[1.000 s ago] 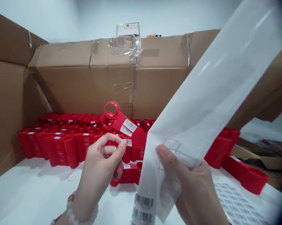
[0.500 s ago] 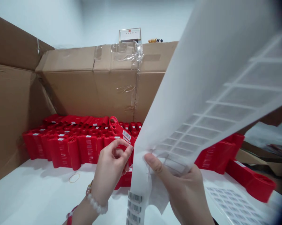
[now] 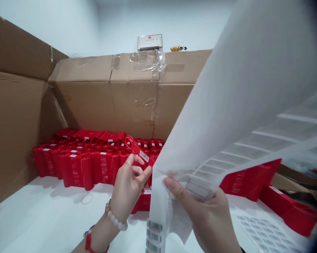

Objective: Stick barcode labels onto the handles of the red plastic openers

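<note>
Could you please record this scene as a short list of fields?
Left hand: pinches a red plastic piece bearing a barcode label
Right hand: holds a white barcode label sheet
Nearby: rows of red plastic pieces before a cardboard box
Table: bears a rubber band and another label sheet

Love the wrist stack here: the left wrist [image 3: 113,208] has a white pearly bead bracelet [image 3: 116,221] with one gold bead [image 3: 107,207], plus a red string bracelet [image 3: 88,240] further down the arm.
</note>
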### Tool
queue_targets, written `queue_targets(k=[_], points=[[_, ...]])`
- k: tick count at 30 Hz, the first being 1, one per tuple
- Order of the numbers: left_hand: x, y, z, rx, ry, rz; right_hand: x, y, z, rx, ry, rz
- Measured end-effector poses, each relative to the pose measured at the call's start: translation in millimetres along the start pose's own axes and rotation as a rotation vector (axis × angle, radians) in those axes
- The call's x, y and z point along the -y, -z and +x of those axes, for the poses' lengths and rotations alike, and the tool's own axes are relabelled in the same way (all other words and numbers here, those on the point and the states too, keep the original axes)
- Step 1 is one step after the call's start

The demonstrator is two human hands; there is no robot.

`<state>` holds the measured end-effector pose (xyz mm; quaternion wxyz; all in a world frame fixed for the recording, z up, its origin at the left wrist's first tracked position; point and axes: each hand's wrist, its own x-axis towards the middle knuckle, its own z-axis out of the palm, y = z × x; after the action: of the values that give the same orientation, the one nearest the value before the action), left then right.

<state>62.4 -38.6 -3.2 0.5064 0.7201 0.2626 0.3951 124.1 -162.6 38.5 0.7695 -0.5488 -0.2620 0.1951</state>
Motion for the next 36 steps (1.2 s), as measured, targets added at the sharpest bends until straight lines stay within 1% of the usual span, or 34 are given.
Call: queue_targets(k=[5,7,9,11,14,15,17,19,21,23,25,30,33,36], points=[[14.4,5.8,9.8,-0.077,-0.059,0.076,-12.6,16.2,19.6,-0.005,-0.068,0.043],[16.6,12.0,13.0,-0.138,-0.076,0.153,-14.5,23.7,27.5,0.027,-0.094,0.116],[13.6,19.0,13.2,-0.165,-0.071,0.221,-12.9,29.0,32.4,0.075,-0.112,0.182],[5.7,24.2,9.7,-0.132,-0.034,0.165,-9.2,30.9,34.3,0.118,-0.126,0.212],[-10.3,25.1,0.2,-0.054,0.058,-0.009,-4.9,28.5,34.1,0.167,-0.151,0.234],[-15.1,23.8,-2.9,-0.048,0.076,-0.049,-4.6,27.1,33.8,0.179,-0.161,0.241],[-21.4,20.4,-7.0,-0.073,0.077,-0.064,-6.0,24.9,32.9,0.198,-0.178,0.243],[-23.2,17.8,-7.7,-0.119,0.042,-0.052,-9.3,24.1,32.2,0.206,-0.187,0.231],[-21.9,17.3,-6.0,-0.126,0.025,-0.052,-12.9,24.7,31.9,0.215,-0.195,0.221],[-20.0,18.7,-3.8,-0.101,0.019,-0.082,-15.1,25.7,32.3,0.22,-0.191,0.229],[-19.3,21.2,-2.5,-0.052,0.011,-0.123,-14.6,25.9,33.0,0.226,-0.18,0.246],[-23.4,27.7,-2.6,0.064,0.032,-0.167,-9.2,25.1,36.2,0.184,-0.18,0.238],[-28.2,31.2,-3.5,0.1,0.034,-0.241,-10.9,27.7,40.4,0.22,-0.182,0.268],[-32.7,35.8,-4.3,0.093,0.024,-0.311,-15.2,30.9,45.5,0.227,-0.2,0.34]])
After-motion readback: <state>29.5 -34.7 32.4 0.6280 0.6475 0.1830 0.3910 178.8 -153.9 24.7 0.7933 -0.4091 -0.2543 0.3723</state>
